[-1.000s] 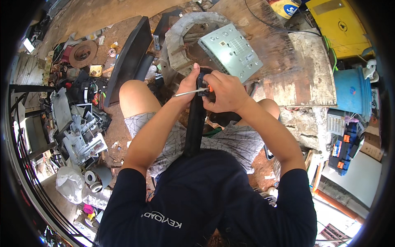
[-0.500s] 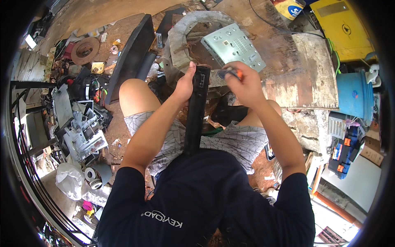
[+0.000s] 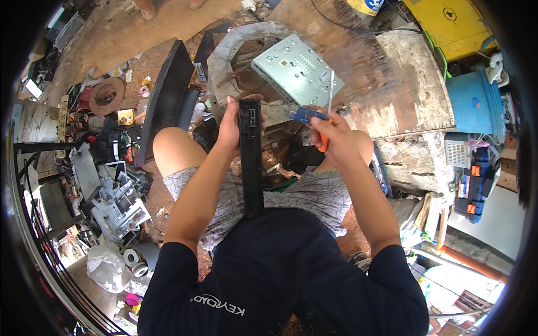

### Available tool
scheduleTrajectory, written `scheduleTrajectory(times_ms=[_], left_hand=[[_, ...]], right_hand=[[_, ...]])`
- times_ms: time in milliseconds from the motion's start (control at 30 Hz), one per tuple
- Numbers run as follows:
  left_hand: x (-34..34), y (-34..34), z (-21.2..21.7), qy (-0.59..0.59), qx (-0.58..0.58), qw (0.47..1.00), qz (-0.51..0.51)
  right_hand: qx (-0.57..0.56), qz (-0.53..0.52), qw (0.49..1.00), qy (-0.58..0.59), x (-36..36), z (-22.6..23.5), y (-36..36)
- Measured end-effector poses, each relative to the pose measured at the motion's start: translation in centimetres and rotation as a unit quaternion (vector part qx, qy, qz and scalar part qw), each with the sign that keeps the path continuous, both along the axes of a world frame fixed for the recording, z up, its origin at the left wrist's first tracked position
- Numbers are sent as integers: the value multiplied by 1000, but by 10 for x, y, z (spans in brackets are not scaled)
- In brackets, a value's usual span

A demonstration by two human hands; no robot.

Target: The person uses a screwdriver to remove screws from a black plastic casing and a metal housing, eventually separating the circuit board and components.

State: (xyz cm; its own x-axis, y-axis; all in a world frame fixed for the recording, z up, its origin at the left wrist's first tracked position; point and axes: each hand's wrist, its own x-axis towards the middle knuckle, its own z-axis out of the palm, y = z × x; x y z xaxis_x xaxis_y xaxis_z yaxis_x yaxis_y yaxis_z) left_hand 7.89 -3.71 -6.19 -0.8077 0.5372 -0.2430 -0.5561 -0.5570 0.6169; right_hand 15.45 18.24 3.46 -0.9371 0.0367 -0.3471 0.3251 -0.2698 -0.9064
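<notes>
My left hand point(image 3: 228, 131) is wrapped round the far end of a long, narrow black panel point(image 3: 251, 173), apparently seen edge-on. A socket-like opening shows near its far end, and its near end reaches my shirt. Apart from the panel, to its right, my right hand point(image 3: 338, 139) is closed on two things. Between thumb and fingers it pinches a small blue card-like piece point(image 3: 302, 113). It also holds an orange-handled screwdriver point(image 3: 323, 143), whose shaft appears to point away from me. Beyond both hands, a silver metal case point(image 3: 297, 70) lies on a worn ring-shaped piece point(image 3: 224, 59).
A wooden board point(image 3: 381, 95) extends at the right, with a blue bucket point(image 3: 476, 106) beside it. On the left leans a dark flat panel point(image 3: 168, 92). Metal scrap point(image 3: 115, 196) is piled lower left. A person's bare feet point(image 3: 148, 11) show at the far edge.
My right hand has drawn back toward me, and the blue piece and screwdriver shaft now show clearly. The black panel sits slightly further left in the picture as the view shifts.
</notes>
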Motion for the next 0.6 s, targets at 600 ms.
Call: scheduleTrajectory(times_ms=[600], left_hand=[[-8, 9, 45, 120, -17, 993, -7]], right_hand=[[-39, -115, 991, 51, 56, 14, 34]])
